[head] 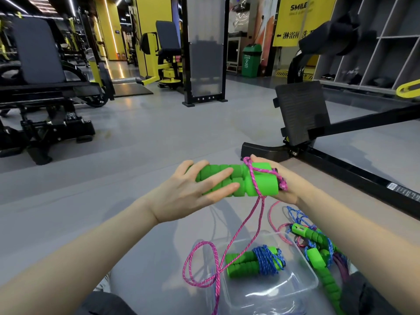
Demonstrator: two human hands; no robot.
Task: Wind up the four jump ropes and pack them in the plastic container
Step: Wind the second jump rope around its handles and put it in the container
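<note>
Head view: left hand (200, 192), fingers spread, is steadying the green handles (238, 180) while right hand (281, 185), curled around them, is winding pink rope (227, 248); turns should stay snug above the container (302, 289).

- Both forearms are bare from the bottom edge of the view up to the wrists, with no sleeve showing
- The left hand (193, 189) wears no ring, glove or wristband
- The right hand (285, 189) is likewise bare, and its wrist carries no watch or strap
- Dark grey fabric, seemingly trousers (106, 304), covers the legs at the lower left and lower right
- A pale, finely patterned bit of cloth (103, 284) shows just above the left leg
</note>
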